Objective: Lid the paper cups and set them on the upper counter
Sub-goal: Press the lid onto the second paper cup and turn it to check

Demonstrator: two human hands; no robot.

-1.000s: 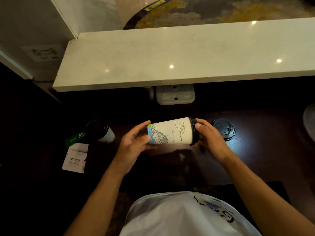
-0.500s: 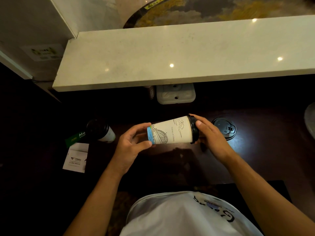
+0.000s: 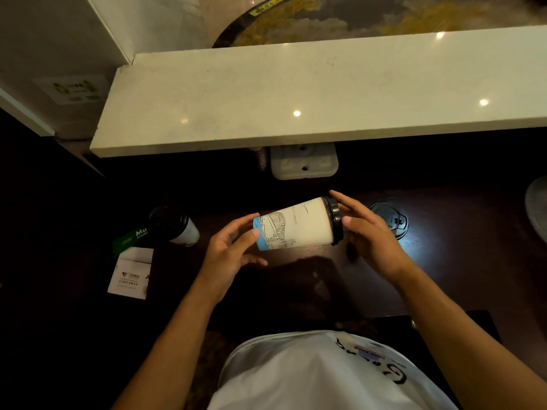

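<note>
A white paper cup [image 3: 296, 226] with a line drawing and a blue base lies sideways in the air above the dark lower counter [image 3: 444, 261]. A black lid [image 3: 336, 220] sits on its right end. My left hand [image 3: 228, 253] holds the blue base, with fingers and thumb around it. My right hand [image 3: 370, 235] presses against the lid with nearly straight fingers. A second cup [image 3: 177, 226], wearing a black lid, stands to the left. A loose black lid [image 3: 390, 218] lies on the counter behind my right hand. The pale upper counter [image 3: 296, 84] runs across the top.
A white card [image 3: 130, 273] and a green card [image 3: 127, 239] lie at the left by the second cup. A white box [image 3: 305, 162] sits under the upper counter's edge. A pale round object [image 3: 537, 208] shows at the right edge.
The cup has tilted so its lidded end sits higher, and it has turned in my hands. My right fingers have straightened from curling over the lid.
</note>
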